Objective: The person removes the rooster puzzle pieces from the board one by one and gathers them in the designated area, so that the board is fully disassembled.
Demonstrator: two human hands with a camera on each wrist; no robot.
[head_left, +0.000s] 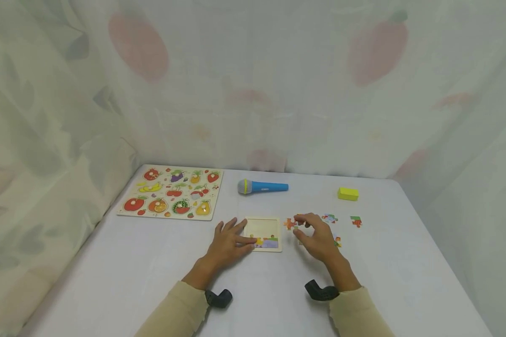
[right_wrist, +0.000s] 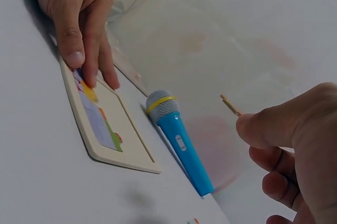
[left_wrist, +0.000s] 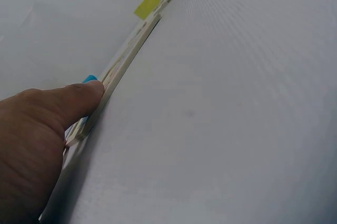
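My left hand (head_left: 229,243) lies on the left side of a small square wooden puzzle tray (head_left: 279,234), fingers spread and fairly straight. Joined jigsaw pieces (head_left: 271,243) in purple, yellow and green fill the tray's lower part. In the left wrist view the thumb (left_wrist: 79,100) rests at the tray's edge. To the right of the tray, my right hand (head_left: 320,238) is raised and pinches a thin jigsaw piece (right_wrist: 230,105) between thumb and fingers. That piece shows edge-on in the right wrist view, so its picture is hidden.
Several loose jigsaw pieces, among them a green and red one (head_left: 356,221), lie around and beyond the right hand. Behind the tray is a blue toy microphone (head_left: 270,186). A fruit peg board (head_left: 185,192) lies back left, a yellow block (head_left: 347,194) back right.
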